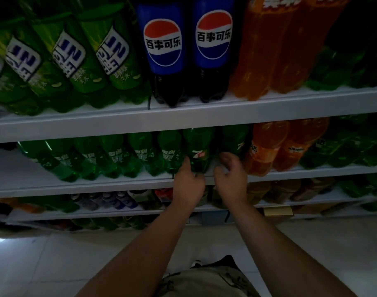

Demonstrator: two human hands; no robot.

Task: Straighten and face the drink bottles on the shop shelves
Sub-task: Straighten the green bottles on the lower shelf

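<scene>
Reaching to the middle shelf (97, 186), a person's left hand (188, 183) curls its fingers around the base of a green 7-Up bottle (197, 150) at the front edge, while the right hand (230, 176) hovers just beside it, fingers loosely curled, gripping nothing visible.

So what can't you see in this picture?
Head view:
- Tops of the Pepsi bottles: cut off by the picture's top edge.
- Cap of the 7-Up bottle in the left hand: hidden behind the upper shelf.
- Whether the right hand holds anything: its curled fingers are too dark to tell.
- Labels of the small cans lower down: too dark and blurry.
</scene>
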